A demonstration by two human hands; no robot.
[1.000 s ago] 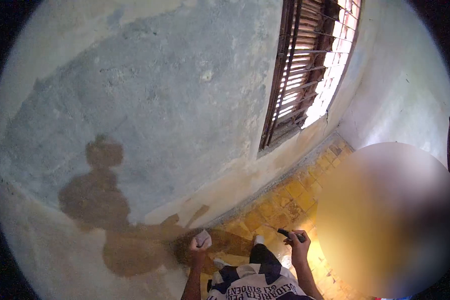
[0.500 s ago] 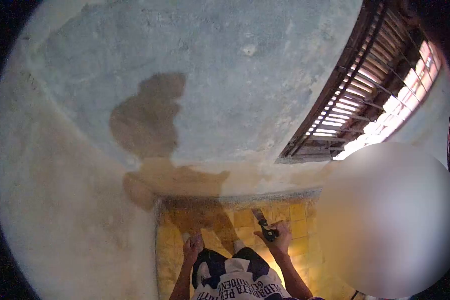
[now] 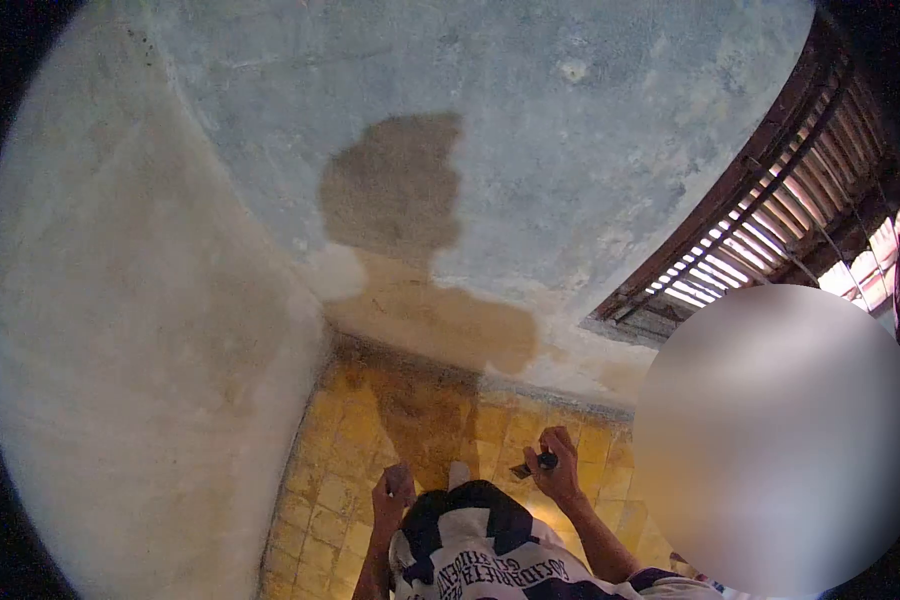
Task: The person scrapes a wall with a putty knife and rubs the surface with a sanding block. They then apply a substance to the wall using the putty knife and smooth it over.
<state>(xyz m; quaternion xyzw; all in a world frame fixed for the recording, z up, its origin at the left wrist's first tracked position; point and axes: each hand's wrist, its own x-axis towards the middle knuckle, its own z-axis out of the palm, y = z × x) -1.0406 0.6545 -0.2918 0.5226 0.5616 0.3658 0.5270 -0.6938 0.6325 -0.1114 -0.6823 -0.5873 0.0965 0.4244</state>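
Observation:
My right hand (image 3: 562, 472) is wrapped round the dark handle of a putty knife (image 3: 544, 461). Its short, flat blade points left and looks foreshortened from above. On the other side of my body, my left hand (image 3: 394, 486) is low with its fingers curled in. A small greyish patch shows at those fingers, but I cannot make out what it is. Both hands are in front of my patterned shirt, over the yellow tiled floor (image 3: 332, 495), and apart from the walls.
A blue-grey plastered wall (image 3: 560, 180) rises ahead, meeting a paler wall (image 3: 140, 330) on the left at a corner. My shadow falls across the wall ahead and the floor. A barred, slatted window (image 3: 760, 220) is at upper right; a blurred disc covers the lower right.
My view has swung, so the corner and shadow sit further right. My right hand has turned the putty knife, its blade now pointing left instead of away from me. My left hand stays low.

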